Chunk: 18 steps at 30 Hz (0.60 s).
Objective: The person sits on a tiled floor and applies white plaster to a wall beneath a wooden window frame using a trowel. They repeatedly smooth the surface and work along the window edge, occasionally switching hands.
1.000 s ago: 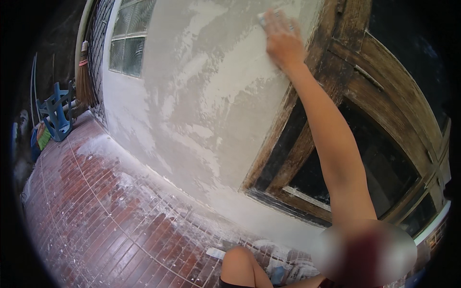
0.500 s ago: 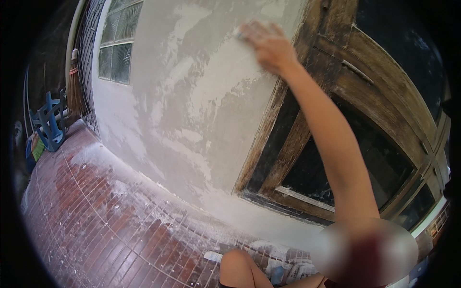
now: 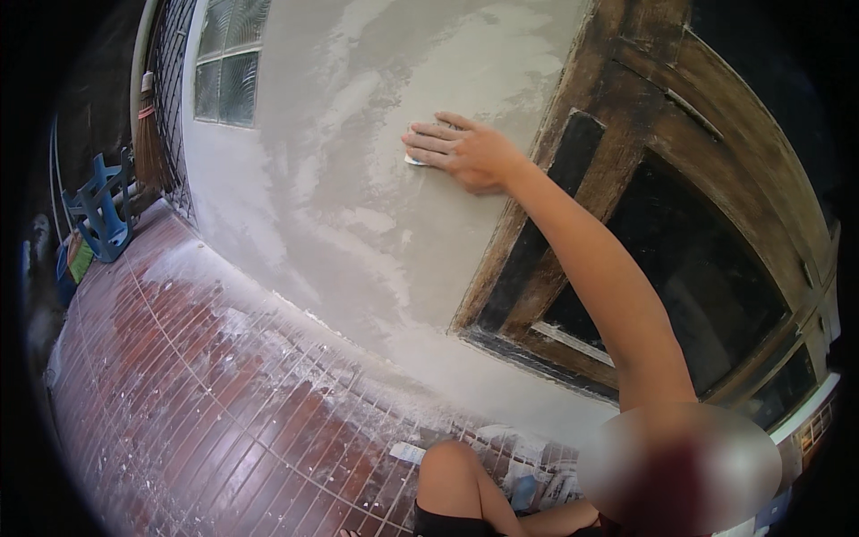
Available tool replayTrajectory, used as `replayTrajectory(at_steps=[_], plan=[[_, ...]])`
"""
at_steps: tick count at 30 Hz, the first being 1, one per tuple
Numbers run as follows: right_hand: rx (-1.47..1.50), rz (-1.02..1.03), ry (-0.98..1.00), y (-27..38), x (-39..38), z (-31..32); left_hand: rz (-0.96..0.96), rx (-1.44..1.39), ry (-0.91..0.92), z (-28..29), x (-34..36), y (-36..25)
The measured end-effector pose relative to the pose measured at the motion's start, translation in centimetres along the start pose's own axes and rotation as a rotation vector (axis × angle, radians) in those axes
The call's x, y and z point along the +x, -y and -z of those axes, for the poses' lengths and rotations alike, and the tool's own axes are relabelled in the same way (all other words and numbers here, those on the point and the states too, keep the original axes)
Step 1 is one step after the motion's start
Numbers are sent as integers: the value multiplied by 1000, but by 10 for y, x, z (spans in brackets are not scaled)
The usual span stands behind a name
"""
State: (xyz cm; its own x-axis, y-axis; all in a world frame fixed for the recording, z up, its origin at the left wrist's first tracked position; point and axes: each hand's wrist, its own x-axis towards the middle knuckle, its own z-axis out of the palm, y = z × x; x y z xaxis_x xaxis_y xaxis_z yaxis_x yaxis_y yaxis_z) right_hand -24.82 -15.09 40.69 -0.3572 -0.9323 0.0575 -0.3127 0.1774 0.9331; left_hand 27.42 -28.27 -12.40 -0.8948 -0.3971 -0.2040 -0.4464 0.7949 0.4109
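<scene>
Pressed flat against the plastered wall (image 3: pixel 331 215), my right hand (image 3: pixel 465 157) holds a piece of sandpaper (image 3: pixel 414 160) under its fingers. Only a pale edge of the sheet shows below the fingertips; the rest is covered. The wall is grey with patchy whitish smears, and the fingers look dusty. My right arm reaches up from the lower right, passing in front of a weathered wooden door (image 3: pixel 617 152). My left hand does not appear.
White dust and flakes cover the red tiled floor (image 3: pixel 188 358) along the wall's foot. My bent knee (image 3: pixel 450 470) is beside a white strip (image 3: pixel 407 453). A blue stool (image 3: pixel 106 210) and a broom (image 3: pixel 148 143) stand far left, near a glass-block window (image 3: pixel 228 76).
My right hand has slid down and left across the wall with the sandpaper. The view has shifted slightly.
</scene>
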Motion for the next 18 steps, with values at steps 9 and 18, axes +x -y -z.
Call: replayTrajectory(at_steps=[9,18], plan=[[-96,-727,-218,-48,15,28,-6,-1,7,-3,-3,8],[104,-44,84,60,22,-16,-24,-15,-15,-16,-13,20]])
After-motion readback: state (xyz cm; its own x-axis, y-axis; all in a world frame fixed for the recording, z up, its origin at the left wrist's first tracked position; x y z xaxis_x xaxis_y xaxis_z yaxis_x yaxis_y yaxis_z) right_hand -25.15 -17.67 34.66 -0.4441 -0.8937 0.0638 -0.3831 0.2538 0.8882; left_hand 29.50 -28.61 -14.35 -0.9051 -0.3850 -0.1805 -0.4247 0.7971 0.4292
